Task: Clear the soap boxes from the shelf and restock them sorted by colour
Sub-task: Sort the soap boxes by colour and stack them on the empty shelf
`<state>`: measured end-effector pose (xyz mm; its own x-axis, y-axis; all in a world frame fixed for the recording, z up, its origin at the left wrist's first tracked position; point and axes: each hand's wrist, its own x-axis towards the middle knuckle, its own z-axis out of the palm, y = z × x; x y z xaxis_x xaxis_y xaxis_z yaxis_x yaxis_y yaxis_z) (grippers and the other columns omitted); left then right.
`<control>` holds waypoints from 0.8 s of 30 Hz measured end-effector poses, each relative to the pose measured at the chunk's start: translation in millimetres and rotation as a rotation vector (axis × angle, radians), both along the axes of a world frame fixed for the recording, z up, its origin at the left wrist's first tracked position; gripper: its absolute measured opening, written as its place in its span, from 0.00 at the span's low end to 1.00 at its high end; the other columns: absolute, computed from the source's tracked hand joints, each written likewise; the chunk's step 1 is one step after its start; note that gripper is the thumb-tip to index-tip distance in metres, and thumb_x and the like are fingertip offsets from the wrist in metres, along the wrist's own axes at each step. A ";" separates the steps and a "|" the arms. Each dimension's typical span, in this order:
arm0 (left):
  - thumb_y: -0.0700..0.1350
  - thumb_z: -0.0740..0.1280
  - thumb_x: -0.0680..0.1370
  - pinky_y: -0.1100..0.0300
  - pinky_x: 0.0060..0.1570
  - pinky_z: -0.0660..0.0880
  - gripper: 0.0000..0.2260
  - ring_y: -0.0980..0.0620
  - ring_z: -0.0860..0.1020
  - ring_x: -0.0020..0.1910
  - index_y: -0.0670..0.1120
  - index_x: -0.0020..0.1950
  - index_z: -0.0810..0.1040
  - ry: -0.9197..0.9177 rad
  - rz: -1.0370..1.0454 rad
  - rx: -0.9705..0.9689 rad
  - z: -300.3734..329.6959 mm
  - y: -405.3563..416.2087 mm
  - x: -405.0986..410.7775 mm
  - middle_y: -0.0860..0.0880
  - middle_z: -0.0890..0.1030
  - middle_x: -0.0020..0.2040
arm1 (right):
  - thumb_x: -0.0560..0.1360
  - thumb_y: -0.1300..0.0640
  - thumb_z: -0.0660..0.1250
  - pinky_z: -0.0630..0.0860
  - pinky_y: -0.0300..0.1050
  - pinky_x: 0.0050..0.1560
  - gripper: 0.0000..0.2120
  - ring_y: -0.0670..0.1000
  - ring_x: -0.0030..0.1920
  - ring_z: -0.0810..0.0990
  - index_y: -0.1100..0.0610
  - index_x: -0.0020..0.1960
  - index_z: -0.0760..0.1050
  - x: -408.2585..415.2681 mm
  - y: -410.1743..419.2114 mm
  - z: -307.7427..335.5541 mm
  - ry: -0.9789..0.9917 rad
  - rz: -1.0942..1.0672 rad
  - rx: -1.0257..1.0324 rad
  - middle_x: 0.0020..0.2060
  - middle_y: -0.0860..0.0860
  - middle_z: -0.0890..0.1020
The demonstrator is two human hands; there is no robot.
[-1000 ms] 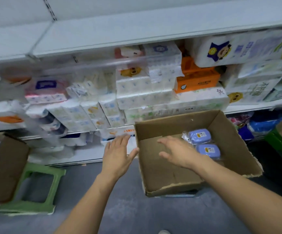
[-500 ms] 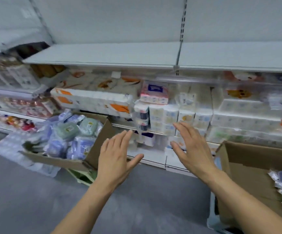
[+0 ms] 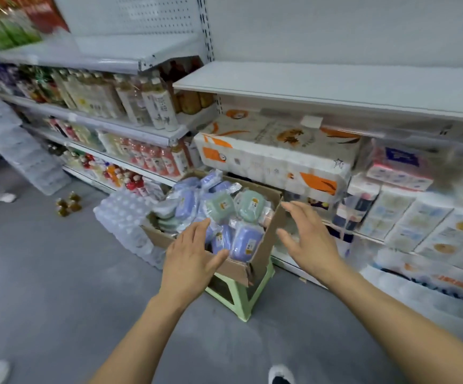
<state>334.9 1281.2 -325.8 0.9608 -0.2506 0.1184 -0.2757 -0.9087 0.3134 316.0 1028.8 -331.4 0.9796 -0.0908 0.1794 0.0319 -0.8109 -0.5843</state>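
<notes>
Print shows on the bottles and tissue packs, too blurred to read.

This is a shop aisle, a small supermarket or general store. White metal gondola shelving with a perforated back panel runs along a grey floor. The left bays carry rows of bottled drinks, while the right bays are stacked with wrapped packs of toilet tissue. Shrink-wrapped cases of bottled water stand on the floor, and a cardboard carton full of wrapped soap boxes sits on a green plastic stool as stock.
</notes>
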 end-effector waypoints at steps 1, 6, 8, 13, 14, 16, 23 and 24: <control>0.71 0.50 0.72 0.51 0.67 0.68 0.38 0.50 0.67 0.70 0.51 0.76 0.61 0.033 0.023 -0.031 -4.1 14.7 13.8 0.52 0.67 0.72 | 0.77 0.51 0.66 0.68 0.54 0.67 0.26 0.52 0.70 0.66 0.52 0.73 0.64 19.8 13.6 -5.1 0.025 0.007 0.006 0.71 0.50 0.66; 0.61 0.63 0.78 0.52 0.68 0.66 0.32 0.50 0.64 0.72 0.51 0.78 0.58 0.108 0.023 -0.073 -20.0 47.0 76.5 0.51 0.64 0.74 | 0.77 0.52 0.66 0.69 0.52 0.65 0.27 0.54 0.69 0.68 0.52 0.74 0.63 93.8 48.0 -31.4 0.157 -0.041 0.092 0.70 0.53 0.66; 0.60 0.64 0.78 0.52 0.68 0.66 0.32 0.50 0.63 0.73 0.51 0.78 0.57 0.121 0.013 -0.072 -29.0 53.6 115.3 0.51 0.63 0.75 | 0.77 0.52 0.66 0.68 0.51 0.67 0.28 0.56 0.69 0.67 0.54 0.74 0.61 128.4 59.6 -49.0 0.230 -0.077 0.116 0.71 0.55 0.65; 0.57 0.65 0.78 0.51 0.68 0.65 0.33 0.46 0.61 0.74 0.48 0.78 0.56 0.237 -0.136 -0.002 -70.7 34.1 205.9 0.47 0.62 0.76 | 0.77 0.51 0.66 0.68 0.50 0.65 0.30 0.61 0.68 0.70 0.55 0.75 0.60 194.4 72.1 -99.1 0.443 -0.243 0.181 0.69 0.60 0.67; 0.57 0.65 0.78 0.51 0.69 0.64 0.33 0.46 0.60 0.75 0.48 0.78 0.56 0.256 -0.175 0.031 -81.1 27.4 219.5 0.47 0.60 0.76 | 0.77 0.51 0.66 0.70 0.50 0.63 0.30 0.61 0.65 0.72 0.54 0.75 0.60 203.3 73.8 -107.5 0.485 -0.272 0.189 0.68 0.60 0.68; 0.57 0.65 0.78 0.50 0.72 0.60 0.34 0.45 0.57 0.76 0.48 0.79 0.55 0.273 -0.230 0.087 -99.5 14.3 240.8 0.46 0.58 0.78 | 0.76 0.51 0.67 0.72 0.50 0.60 0.29 0.61 0.63 0.74 0.53 0.73 0.61 220.3 74.7 -122.6 0.526 -0.319 0.198 0.66 0.59 0.69; 0.61 0.63 0.77 0.42 0.75 0.45 0.42 0.43 0.46 0.79 0.45 0.80 0.43 0.373 -0.262 0.358 -159.2 -23.5 289.5 0.43 0.46 0.80 | 0.65 0.40 0.64 0.75 0.54 0.58 0.33 0.58 0.60 0.75 0.49 0.67 0.64 288.4 59.2 -180.5 0.647 -0.521 0.265 0.60 0.55 0.75; 0.62 0.62 0.77 0.41 0.75 0.43 0.43 0.43 0.44 0.79 0.45 0.80 0.40 0.402 -0.267 0.401 -166.7 -24.7 295.5 0.44 0.43 0.80 | 0.67 0.41 0.66 0.73 0.54 0.62 0.34 0.59 0.63 0.73 0.51 0.69 0.62 295.9 61.2 -182.4 0.657 -0.539 0.253 0.62 0.57 0.74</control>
<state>630.5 1256.5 -492.5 0.8086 -0.4383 -0.3925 -0.4409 -0.8931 0.0893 611.9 1090.0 -513.8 0.6905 -0.5302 -0.4920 -0.7219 -0.4634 -0.5139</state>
